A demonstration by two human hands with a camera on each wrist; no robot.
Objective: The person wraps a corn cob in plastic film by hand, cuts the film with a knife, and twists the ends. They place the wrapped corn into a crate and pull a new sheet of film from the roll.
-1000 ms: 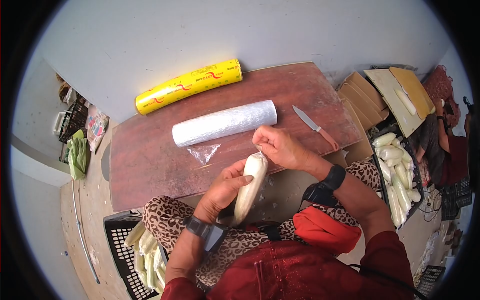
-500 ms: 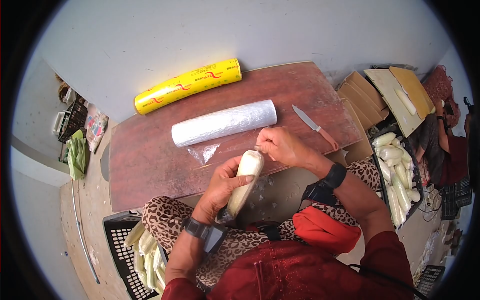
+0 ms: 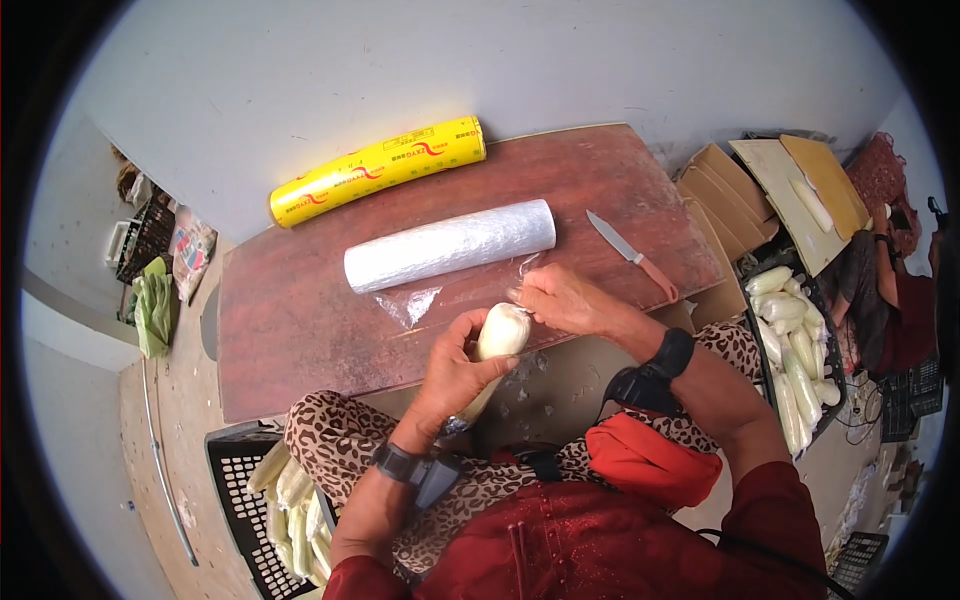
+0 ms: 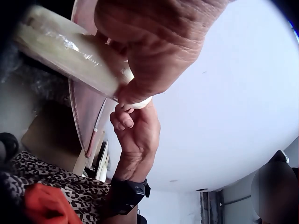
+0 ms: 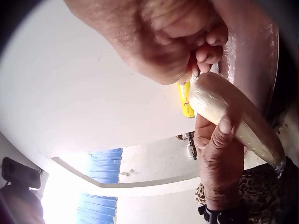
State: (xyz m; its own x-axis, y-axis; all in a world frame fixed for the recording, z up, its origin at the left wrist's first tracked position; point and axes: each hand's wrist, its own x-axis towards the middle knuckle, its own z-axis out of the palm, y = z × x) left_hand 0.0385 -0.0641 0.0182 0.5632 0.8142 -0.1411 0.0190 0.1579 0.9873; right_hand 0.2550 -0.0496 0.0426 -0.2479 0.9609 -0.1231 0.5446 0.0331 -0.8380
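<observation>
- The wrapped corn [image 3: 497,345] is held upright in front of the person, over the near edge of the surface [image 3: 300,340], well apart from the film roll [image 3: 450,246].
- The left hand [image 3: 450,375] is curled round the corn's middle in a firm grip; the right hand [image 3: 560,298] is pinched on the film at the corn's top end.
- Likely risk: the thin film could tear or spring loose at the tip if it is pulled too hard, since only fingertips hold it there.
- The corn could also slip down through the left grip, the film being slick.
- The knife [image 3: 632,256] lies just beyond the right hand; a wide sweep could catch it.
- The head view alone shows the yellow roll [image 3: 378,170] and the crates of corn [image 3: 795,340].
- The right wrist view shows the pinch at the corn [image 5: 233,116] up close.
</observation>
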